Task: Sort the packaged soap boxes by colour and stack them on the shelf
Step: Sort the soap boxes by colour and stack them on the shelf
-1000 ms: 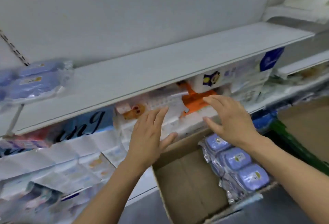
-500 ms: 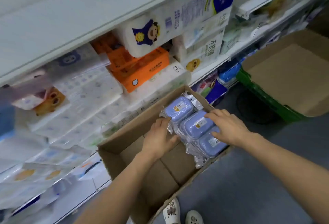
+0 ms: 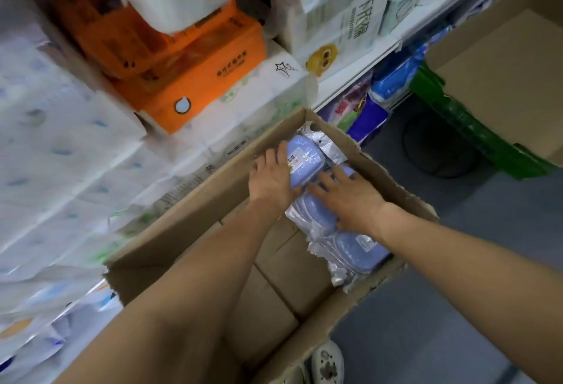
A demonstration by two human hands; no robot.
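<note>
An open cardboard box stands on the floor in front of the shelves. Along its right wall lie three lavender-blue soap boxes in clear plastic wrap. My left hand grips the farthest soap box by its left side, and that box is tilted up. Over the middle soap box my right hand lies flat, its fingertips reaching the lifted one. The nearest soap box lies untouched by the box's front corner.
Orange tissue packs and white paper packs fill the shelf just behind the box. A second cardboard box sits in a green crate at the right. Grey floor lies between; my shoes show below.
My view has dropped from the upper shelf to the box. Both hands came down into it; the left one now grips the farthest soap box and tilts it up.
</note>
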